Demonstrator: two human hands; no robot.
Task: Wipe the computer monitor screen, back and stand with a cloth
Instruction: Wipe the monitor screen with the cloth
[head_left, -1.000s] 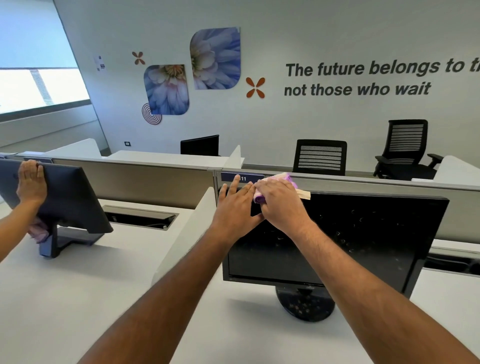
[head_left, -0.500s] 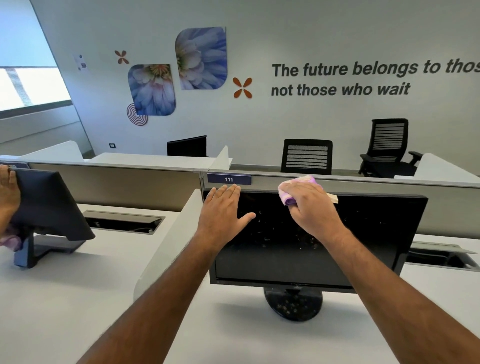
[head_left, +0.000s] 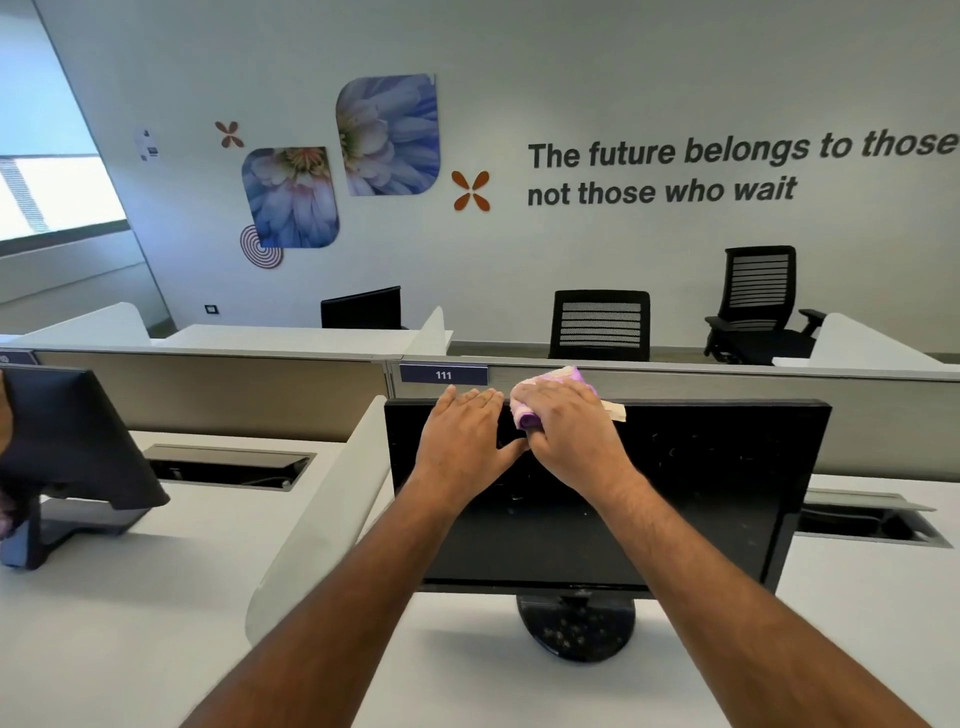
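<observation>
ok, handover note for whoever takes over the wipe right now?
Left hand: flat on the monitor near its top edge, steadying it.
Right hand: grips the cloth against the top of the screen.
Done: unclear; specks show across the screen.
Left: rest of the screen, the back, and the stand, which looks dusty.

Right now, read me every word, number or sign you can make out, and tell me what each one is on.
"The future belongs to those" (cut off at the frame edge) and "not those who wait": wall lettering.
"111": blue plate on the desk partition.
Small notice on the wall: too small to read.
Logo on the monitor bezel: unreadable.
</observation>
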